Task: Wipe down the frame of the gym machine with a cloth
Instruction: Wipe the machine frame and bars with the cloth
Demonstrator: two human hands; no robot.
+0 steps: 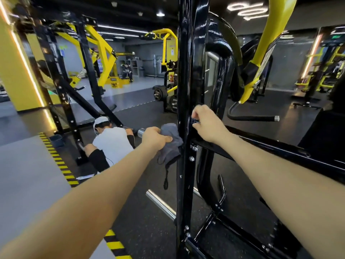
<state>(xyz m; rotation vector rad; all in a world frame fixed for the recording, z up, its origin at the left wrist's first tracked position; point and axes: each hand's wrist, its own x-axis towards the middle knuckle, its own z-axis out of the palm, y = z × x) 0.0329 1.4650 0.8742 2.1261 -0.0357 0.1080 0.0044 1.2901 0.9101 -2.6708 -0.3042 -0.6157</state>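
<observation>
Left hand (155, 137) grips cloth (170, 144), pressed against black upright (183, 90).

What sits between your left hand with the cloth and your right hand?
In the head view, the black upright post of the machine frame stands between them: the left hand presses the grey cloth against one side, the right hand grips the other.

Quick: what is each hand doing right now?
Left hand: grips the grey cloth against the black upright.
Right hand: fingers curled on a small fitting; unclear.
</observation>
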